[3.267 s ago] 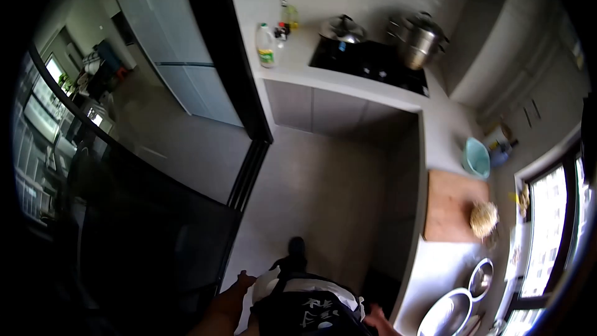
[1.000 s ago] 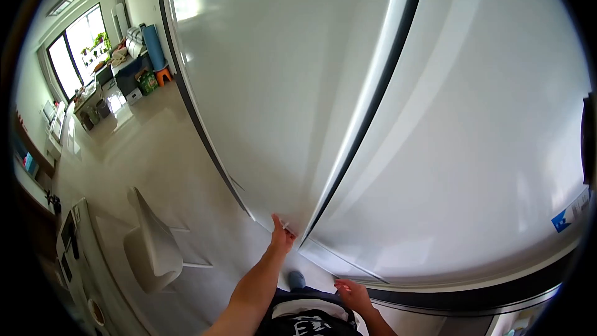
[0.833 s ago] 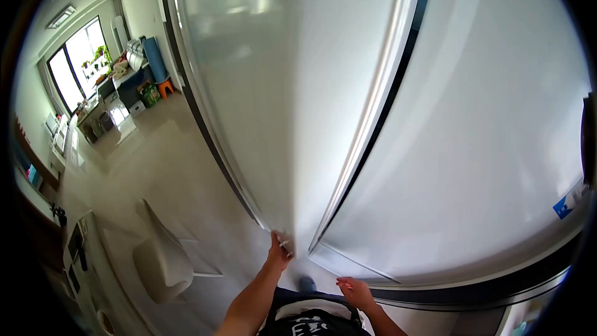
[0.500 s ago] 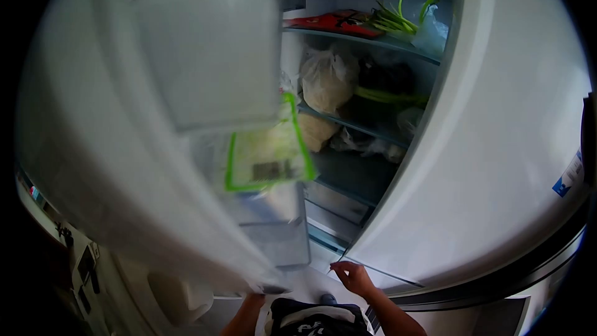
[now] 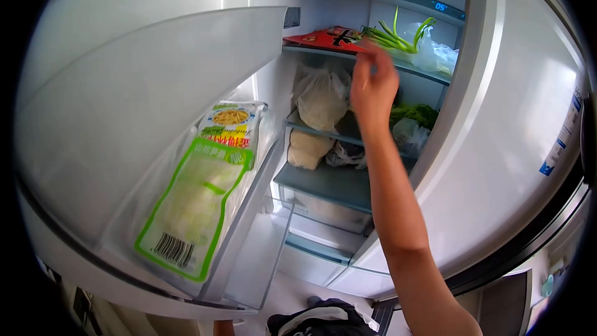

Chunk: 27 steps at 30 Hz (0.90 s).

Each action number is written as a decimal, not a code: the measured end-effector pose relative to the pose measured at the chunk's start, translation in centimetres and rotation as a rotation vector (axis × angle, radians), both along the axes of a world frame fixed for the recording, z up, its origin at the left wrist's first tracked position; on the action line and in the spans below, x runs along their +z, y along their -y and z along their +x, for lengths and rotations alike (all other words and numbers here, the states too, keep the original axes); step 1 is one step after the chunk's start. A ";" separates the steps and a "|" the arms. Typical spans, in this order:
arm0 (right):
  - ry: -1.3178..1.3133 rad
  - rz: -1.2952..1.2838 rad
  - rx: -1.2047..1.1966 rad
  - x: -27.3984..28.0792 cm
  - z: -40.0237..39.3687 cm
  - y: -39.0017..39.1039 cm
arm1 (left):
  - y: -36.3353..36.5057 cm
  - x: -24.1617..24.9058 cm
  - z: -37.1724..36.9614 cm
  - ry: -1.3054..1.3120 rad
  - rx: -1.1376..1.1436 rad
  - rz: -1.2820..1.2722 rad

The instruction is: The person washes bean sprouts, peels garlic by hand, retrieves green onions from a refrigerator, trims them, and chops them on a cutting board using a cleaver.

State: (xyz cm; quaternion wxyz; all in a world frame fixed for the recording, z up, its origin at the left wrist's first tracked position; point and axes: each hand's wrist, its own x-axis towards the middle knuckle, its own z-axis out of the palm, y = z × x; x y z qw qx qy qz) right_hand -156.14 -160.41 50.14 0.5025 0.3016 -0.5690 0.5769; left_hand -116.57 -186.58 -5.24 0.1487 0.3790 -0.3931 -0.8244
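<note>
Fingers of our right hand [image 5: 372, 90] are spreading loosely, gripping nothing, as we are reaching up inside the open fridge [image 5: 528, 149] toward the green onions [image 5: 390, 34] lying on the top shelf [image 5: 398, 62] beside a red packet [image 5: 323, 37]. Our left hand [image 5: 222, 326] is barely showing under the open door [image 5: 124, 118], so we cannot tell its grip. Bagged food [image 5: 320, 96] is sitting below the top shelf, and green-edged pouches [image 5: 193, 211] are standing in the door rack.

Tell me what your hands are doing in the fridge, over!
Right hand raised, open, reaching at the top shelf near the green onions. Left hand out of view. Left door open; nothing blocking the reach.
</note>
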 end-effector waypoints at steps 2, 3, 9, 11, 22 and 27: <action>-0.065 -0.032 -0.459 3.9 -5.5 -0.7 | 0.3 0.4 -1.0 0.044 -0.017 -0.024; 0.059 0.038 -0.601 5.6 -7.3 -1.0 | 0.6 0.8 -1.4 0.067 -0.029 -0.037; 0.713 0.478 -0.763 8.9 -9.8 -3.9 | 1.2 1.7 -4.2 0.161 -0.099 -0.106; 0.660 0.539 -0.939 7.0 -13.1 -4.2 | 1.6 2.0 -4.7 0.180 -0.112 -0.123; -0.310 0.513 -0.363 8.6 -7.7 6.7 | 1.4 1.9 -4.7 0.247 -0.150 -0.192; -0.210 0.430 -0.425 6.8 -5.5 5.6 | 1.3 1.5 -4.1 0.265 -0.157 -0.213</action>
